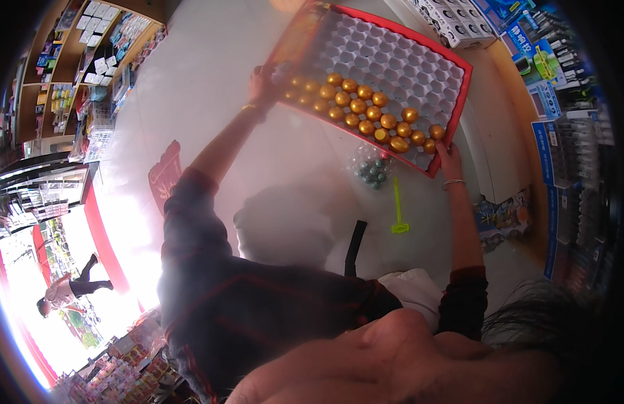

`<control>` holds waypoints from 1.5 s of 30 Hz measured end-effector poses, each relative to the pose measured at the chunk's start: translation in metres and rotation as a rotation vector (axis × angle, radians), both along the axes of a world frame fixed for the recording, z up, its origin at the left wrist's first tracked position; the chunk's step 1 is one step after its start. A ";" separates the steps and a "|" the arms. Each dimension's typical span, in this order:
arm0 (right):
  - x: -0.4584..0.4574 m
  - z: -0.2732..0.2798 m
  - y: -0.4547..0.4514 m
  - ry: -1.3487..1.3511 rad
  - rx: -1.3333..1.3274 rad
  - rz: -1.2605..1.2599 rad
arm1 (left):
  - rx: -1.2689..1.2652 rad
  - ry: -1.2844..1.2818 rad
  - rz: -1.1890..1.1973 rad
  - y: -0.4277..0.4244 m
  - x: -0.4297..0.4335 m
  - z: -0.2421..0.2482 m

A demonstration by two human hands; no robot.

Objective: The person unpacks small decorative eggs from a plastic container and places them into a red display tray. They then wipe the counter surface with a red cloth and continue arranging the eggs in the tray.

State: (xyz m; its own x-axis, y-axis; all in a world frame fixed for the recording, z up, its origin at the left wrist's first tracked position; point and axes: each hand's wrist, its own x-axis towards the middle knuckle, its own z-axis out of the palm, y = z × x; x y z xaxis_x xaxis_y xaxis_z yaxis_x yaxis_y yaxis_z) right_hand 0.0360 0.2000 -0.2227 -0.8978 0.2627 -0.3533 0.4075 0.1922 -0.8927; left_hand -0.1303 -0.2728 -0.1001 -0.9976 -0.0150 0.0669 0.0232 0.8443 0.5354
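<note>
My left hand grips the left edge of a large red-rimmed box, which is tilted in front of me. At its near right corner, the fingers of my right hand hold the rim. Inside lies a pale moulded tray with rows of round hollows. Gold-coloured eggs fill hollows along the near side, while the far hollows are bare. One gold egg lies on its side near the front rim. Haze blurs the box's left part.
Below the box, a clear plastic bag of dark green balls lies beside a yellow-green plastic strip. Stocked shelves stand at right, white boxes at far right. Wooden shelving is at left. A person is outside the bright doorway.
</note>
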 end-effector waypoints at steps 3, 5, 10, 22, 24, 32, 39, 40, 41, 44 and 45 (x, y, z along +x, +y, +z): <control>0.000 0.005 -0.012 -0.029 -0.083 -0.048 | -0.174 -0.095 0.033 -0.015 -0.017 -0.005; 0.001 0.009 -0.016 -0.021 -0.178 -0.066 | -0.216 -0.172 0.081 -0.014 -0.024 -0.008; 0.004 0.016 -0.017 -0.036 -0.199 -0.083 | -0.214 -0.454 -0.011 0.002 -0.040 0.012; 0.008 0.015 -0.021 -0.006 -0.172 -0.110 | -0.268 -0.438 0.070 0.031 -0.047 0.026; 0.009 0.013 -0.020 0.005 -0.168 -0.111 | -0.250 -0.457 -0.067 0.022 -0.049 0.033; 0.006 0.009 -0.019 -0.015 -0.170 -0.086 | 0.176 -0.357 -0.070 -0.029 -0.058 0.040; 0.007 0.008 -0.018 -0.069 -0.168 -0.113 | 0.387 -0.424 0.056 -0.047 -0.072 0.026; 0.007 0.007 -0.018 -0.054 -0.205 -0.104 | 0.412 -0.429 0.089 -0.051 -0.072 0.025; 0.007 0.007 -0.017 -0.049 -0.202 -0.100 | 0.438 -0.433 0.121 -0.054 -0.073 0.024; 0.007 0.006 -0.016 -0.057 -0.187 -0.085 | 0.492 -0.404 0.160 -0.062 -0.074 0.022; 0.007 0.007 -0.016 -0.077 -0.137 -0.093 | 0.501 -0.410 0.148 -0.064 -0.074 0.022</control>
State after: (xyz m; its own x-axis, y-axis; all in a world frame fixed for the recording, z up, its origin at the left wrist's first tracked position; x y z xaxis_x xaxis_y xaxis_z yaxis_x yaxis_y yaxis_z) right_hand 0.0430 0.1839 -0.2162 -0.8407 0.2877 -0.4588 0.4864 0.0289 -0.8732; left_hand -0.2040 -0.3369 -0.0784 -0.9258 -0.0848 -0.3684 -0.3632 0.4698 0.8045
